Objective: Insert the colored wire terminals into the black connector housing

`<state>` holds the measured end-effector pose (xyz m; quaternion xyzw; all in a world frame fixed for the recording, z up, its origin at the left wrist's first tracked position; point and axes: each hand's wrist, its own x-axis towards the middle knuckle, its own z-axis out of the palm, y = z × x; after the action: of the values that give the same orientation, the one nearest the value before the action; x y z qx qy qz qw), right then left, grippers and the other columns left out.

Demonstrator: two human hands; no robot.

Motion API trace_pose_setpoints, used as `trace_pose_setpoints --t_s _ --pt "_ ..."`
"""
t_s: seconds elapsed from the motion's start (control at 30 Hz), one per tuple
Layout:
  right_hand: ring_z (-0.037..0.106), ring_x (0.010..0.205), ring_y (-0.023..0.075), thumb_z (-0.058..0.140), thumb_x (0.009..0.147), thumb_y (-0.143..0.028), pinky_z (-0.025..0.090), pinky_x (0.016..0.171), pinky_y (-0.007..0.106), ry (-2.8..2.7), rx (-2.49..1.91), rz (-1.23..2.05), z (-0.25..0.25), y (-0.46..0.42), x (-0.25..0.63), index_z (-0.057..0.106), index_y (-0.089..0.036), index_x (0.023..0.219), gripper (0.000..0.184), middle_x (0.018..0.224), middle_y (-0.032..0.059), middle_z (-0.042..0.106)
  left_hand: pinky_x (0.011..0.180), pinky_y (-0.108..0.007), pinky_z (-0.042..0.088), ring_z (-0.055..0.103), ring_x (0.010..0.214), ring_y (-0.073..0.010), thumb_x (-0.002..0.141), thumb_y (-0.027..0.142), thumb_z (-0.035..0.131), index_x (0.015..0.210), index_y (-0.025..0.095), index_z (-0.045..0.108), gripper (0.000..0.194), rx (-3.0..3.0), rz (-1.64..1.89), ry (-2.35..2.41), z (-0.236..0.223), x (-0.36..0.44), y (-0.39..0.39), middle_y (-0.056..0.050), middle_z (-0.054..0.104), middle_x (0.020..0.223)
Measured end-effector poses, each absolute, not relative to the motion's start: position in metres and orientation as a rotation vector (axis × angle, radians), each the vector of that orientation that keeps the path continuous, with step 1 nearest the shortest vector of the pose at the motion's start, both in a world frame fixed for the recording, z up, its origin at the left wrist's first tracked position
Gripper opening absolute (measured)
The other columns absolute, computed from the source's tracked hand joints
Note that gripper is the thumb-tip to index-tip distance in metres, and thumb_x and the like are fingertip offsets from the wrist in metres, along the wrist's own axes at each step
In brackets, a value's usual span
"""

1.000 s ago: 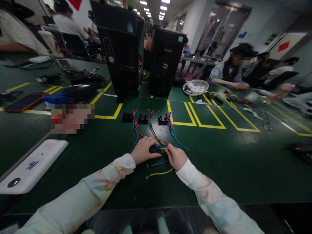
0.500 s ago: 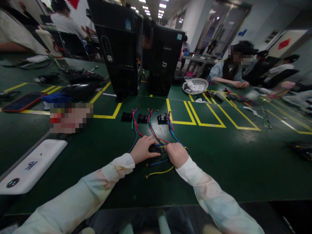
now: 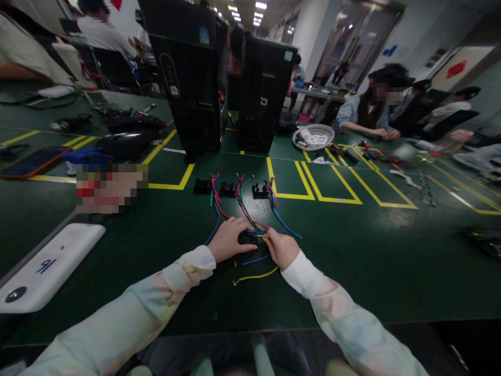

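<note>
My left hand (image 3: 229,239) is closed around a small black plastic connector housing (image 3: 247,238), thumb at the near side and fingers at the far side. Right of it, my right hand (image 3: 282,246) pinches a yellow wire (image 3: 260,236) whose end meets the housing's right side; whether it is seated inside I cannot tell. Below the hands lie a loose blue wire (image 3: 254,260) and a second yellow wire (image 3: 256,275) with a metal terminal. Beyond my hands three more black housings stand in a row, the middle one (image 3: 228,188) among red, blue and green wires (image 3: 241,201).
Two black computer towers, the left one (image 3: 191,99) and the right one (image 3: 262,99), stand ahead. A white basket (image 3: 326,137) is behind right. A white device (image 3: 58,266) and a phone (image 3: 33,161) lie left. A co-worker (image 3: 364,112) sits across at right.
Both hands keep nearly the same place. The yellow wire end that stuck out to the right of my right hand no longer shows there. The view has shifted slightly.
</note>
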<state>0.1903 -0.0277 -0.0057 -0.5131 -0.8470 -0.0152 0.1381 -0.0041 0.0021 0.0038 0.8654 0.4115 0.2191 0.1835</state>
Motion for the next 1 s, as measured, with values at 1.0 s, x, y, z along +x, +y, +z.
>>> trace_pose_setpoints --t_s 1.0 --pt "0.046 0.059 0.0130 0.033 0.089 -0.020 0.027 0.060 0.025 -2.384 -1.255 -0.295 0.007 -0.029 0.189 0.052 -0.016 0.075 0.024 0.061 0.0023 0.052 0.076 -0.033 0.036 0.046 0.085 -0.0198 0.065 0.051 0.062 0.091 0.022 0.056 0.039 2.415 0.601 1.167 0.004 -0.004 0.003 -0.002 0.054 0.090"
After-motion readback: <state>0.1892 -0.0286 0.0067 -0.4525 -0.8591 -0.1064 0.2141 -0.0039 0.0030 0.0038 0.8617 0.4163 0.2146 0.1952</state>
